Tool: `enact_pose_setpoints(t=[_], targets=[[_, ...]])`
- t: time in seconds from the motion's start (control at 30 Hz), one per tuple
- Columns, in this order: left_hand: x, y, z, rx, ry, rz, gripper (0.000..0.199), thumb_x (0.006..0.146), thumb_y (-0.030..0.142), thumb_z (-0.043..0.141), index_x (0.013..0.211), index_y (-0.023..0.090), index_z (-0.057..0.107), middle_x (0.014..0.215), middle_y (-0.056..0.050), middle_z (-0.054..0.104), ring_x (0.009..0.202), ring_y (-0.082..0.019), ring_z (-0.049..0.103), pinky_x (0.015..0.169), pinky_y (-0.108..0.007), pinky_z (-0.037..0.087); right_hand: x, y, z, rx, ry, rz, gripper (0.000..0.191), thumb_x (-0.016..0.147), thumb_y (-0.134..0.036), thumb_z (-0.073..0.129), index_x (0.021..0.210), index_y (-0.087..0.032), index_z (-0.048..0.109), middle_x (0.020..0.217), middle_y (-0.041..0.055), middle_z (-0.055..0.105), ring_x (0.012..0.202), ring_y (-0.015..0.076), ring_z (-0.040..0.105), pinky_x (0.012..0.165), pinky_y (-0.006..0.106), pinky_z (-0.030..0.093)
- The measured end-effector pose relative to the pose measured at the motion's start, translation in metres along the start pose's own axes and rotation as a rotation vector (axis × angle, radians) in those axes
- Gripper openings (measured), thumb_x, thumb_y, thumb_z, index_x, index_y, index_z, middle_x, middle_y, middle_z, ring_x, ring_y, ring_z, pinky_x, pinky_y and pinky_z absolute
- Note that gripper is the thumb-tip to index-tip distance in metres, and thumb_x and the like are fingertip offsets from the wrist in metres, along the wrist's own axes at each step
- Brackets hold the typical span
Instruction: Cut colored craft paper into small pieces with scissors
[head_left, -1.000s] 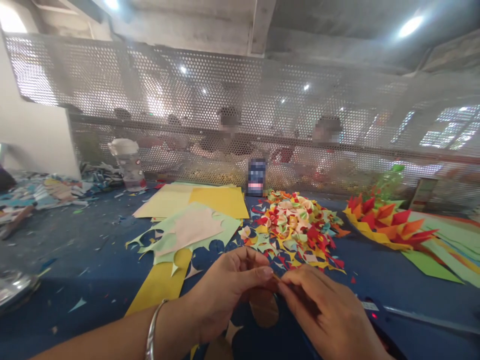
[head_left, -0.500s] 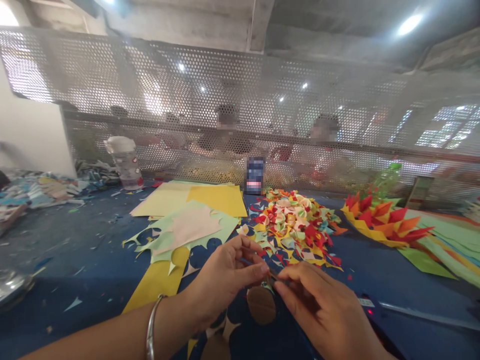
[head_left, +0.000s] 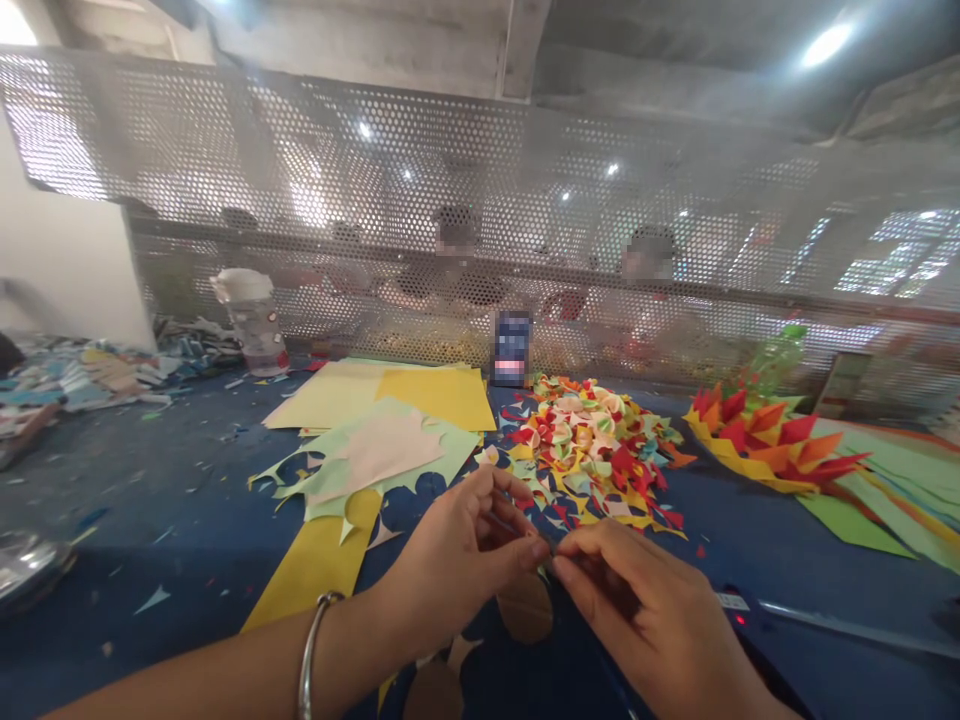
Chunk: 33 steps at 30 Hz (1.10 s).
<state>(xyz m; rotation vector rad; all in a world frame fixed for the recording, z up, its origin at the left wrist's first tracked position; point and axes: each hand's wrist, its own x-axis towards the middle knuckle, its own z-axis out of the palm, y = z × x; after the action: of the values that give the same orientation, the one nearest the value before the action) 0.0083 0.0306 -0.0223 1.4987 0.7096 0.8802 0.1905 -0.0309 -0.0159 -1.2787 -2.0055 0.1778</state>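
My left hand (head_left: 491, 545), with a silver bangle on its wrist, is closed with thumb and fingertips pinched together. Close against it, my right hand (head_left: 637, 590) is also pinched. Whatever sits between the fingertips is small and mostly hidden, so I cannot make it out. Just below the fingertips lies a brown cardboard disc (head_left: 526, 608). A second brown disc (head_left: 433, 690) shows at the bottom edge, with pale paper scraps (head_left: 463, 654) by it. Beyond the hands rises a heap of small curled paper pieces (head_left: 592, 430) in red, yellow, cream and green.
Punched green paper (head_left: 442, 455) and yellow sheets (head_left: 442, 395) lie left of the heap. A phone (head_left: 511, 348) stands against the perforated metal screen (head_left: 337, 160). A tumbler (head_left: 255, 325) is at the left; a red-orange paper flower (head_left: 772, 440) and a green bottle (head_left: 780, 360) are at the right.
My hands stay nearly in place; the left thumb tip has shifted slightly right, closer to the right fingertips. The view has moved a little.
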Motion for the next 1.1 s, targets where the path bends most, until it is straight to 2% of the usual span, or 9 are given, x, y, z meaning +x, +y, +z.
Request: enact_pose_setpoints(t=[0.47,0.73,0.87,1.1], targets=[[-0.0018,0.0078,0.0020,0.082,-0.010,0.025,0.038,0.074,0.020,0.067,0.106,0.018,0.047,0.081,-0.001,0.063,0.071,-0.013,0.059,0.066,-0.028,0.047,0.0015,0.0003,0.0007,-0.004,-0.015,0.029,0.011,0.090,-0.025,0.051,0.083,-0.023,0.059,0.070,-0.0023,0.061,0.057,0.0123,0.056,0.056,0.023,0.044],[-0.0009,0.0057,0.0031,0.170,0.006,0.033,0.043,0.072,0.024,0.069,0.108,0.018,0.046,0.084,-0.002,0.063,0.071,-0.015,0.060,0.065,-0.031,0.047,-0.0009,0.0042,0.0023,-0.045,0.017,-0.035,0.008,0.090,-0.022,0.051,0.087,-0.022,0.058,0.074,-0.0016,0.064,0.060,0.0126,0.059,0.055,0.023,0.043],[-0.0034,0.0056,0.0024,0.151,-0.027,0.027,0.044,0.072,0.025,0.070,0.109,0.019,0.046,0.084,-0.001,0.062,0.070,-0.015,0.059,0.063,-0.030,0.047,-0.0006,0.0040,0.0019,-0.047,0.042,-0.060,0.008,0.091,-0.021,0.052,0.095,-0.022,0.058,0.081,-0.0002,0.066,0.064,0.0122,0.061,0.059,0.022,0.046],[-0.0009,0.0042,-0.0021,0.000,-0.104,-0.015,0.053,0.071,0.031,0.075,0.112,0.018,0.044,0.082,-0.001,0.062,0.071,-0.014,0.059,0.063,-0.027,0.045,0.0021,0.0023,-0.0004,-0.042,-0.010,-0.076,0.011,0.091,-0.018,0.049,0.096,-0.025,0.056,0.082,-0.0014,0.064,0.067,0.0121,0.060,0.062,0.022,0.046]])
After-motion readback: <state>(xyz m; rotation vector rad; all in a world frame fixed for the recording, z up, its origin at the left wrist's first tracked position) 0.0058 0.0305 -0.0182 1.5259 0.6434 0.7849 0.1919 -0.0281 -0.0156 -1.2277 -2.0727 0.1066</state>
